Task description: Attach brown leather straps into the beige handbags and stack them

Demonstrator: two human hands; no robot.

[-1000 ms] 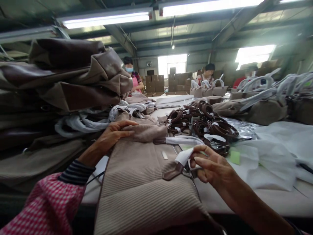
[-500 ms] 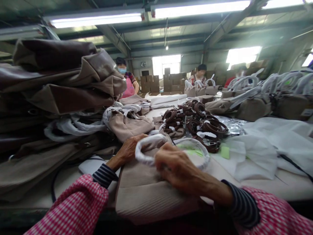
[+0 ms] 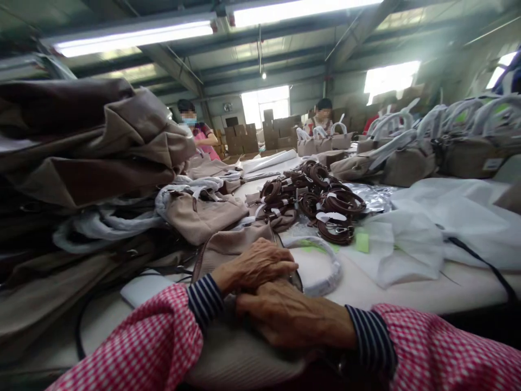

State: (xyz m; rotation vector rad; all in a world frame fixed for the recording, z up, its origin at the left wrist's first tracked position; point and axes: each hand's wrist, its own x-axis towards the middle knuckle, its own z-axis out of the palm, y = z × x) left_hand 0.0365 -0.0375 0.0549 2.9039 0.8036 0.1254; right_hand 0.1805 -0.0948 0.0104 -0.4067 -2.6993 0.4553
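A beige ribbed bag (image 3: 244, 358) lies at the table's front edge, its zipped opening facing up. My left hand (image 3: 258, 265) rests over the opening, fingers bent and pressed together toward the right. Just below it and touching it, my right hand (image 3: 291, 315) is curled at the bag's opening. What either hand grips is hidden under the fingers. One white-wrapped handle (image 3: 331, 271) stretches out to the right of the bag onto the table.
Brown coiled straps (image 3: 317, 195) with metal clips lie beyond my hands. Stacked bags (image 3: 93, 146) rise at the left. White sheets (image 3: 411, 239) spread over the right side, with handled bags (image 3: 459, 141) behind. A person (image 3: 201, 136) in pink stands at the back.
My left hand has moved right, from the bag's far left side to its opening. My right hand has let go of the white handle and lowered. The view has shifted slightly right.
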